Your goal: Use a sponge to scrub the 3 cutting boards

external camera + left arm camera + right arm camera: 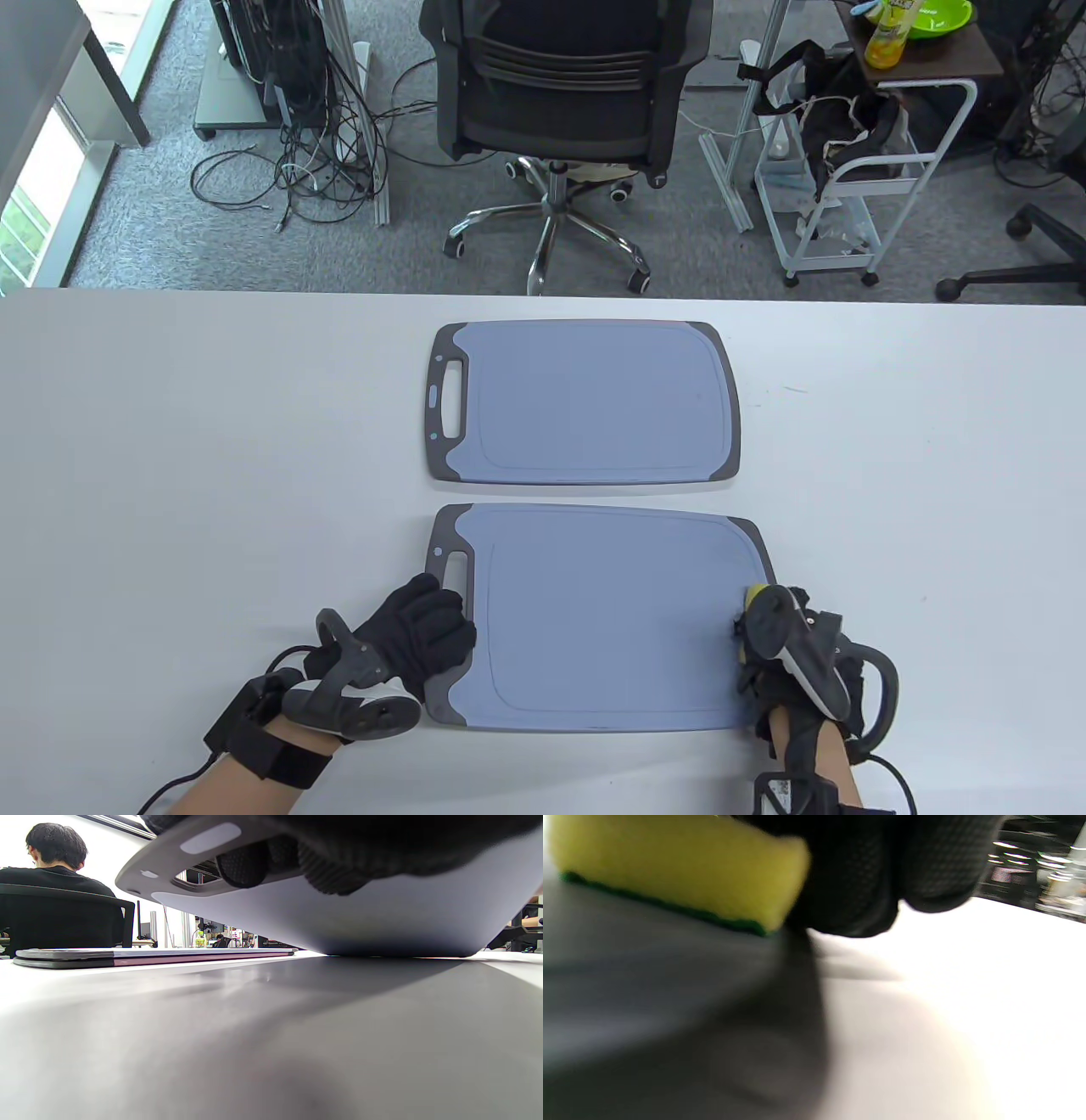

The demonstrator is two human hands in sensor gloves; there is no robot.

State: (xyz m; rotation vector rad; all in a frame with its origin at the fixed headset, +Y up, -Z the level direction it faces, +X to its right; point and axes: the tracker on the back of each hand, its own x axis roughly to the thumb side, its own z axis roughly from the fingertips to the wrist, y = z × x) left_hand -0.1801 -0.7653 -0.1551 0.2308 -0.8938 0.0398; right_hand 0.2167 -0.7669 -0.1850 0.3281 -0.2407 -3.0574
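On the white worktop [212, 441] lie two flat, blue-grey plastic cutting boards with dark grey ends, one behind the other, handle ends to the left. The far cutting board [585, 403] lies flat and apart from both hands; in the left wrist view it appears as a thin stack [148, 957] whose lower edge looks pinkish, though whether that is a further board underneath cannot be told.

The near cutting board [611, 615] is held at its handle end by the left hand [416, 641] in a black sensor glove. From above the fingers lie over the dark grey end beside the handle slot. The left wrist view shows gloved fingertips [244, 868] curled beneath the board at the slot, and that end raised off the worktop while the far side still touches it.

The right hand [785, 654], also in a black glove with a tracker on its back, is at the board's right edge. It grips a yellow sponge with a green scouring layer [683, 874], fingers curled round it. The green side faces down onto the board's surface near that edge; from above only a yellow corner [753, 592] shows.
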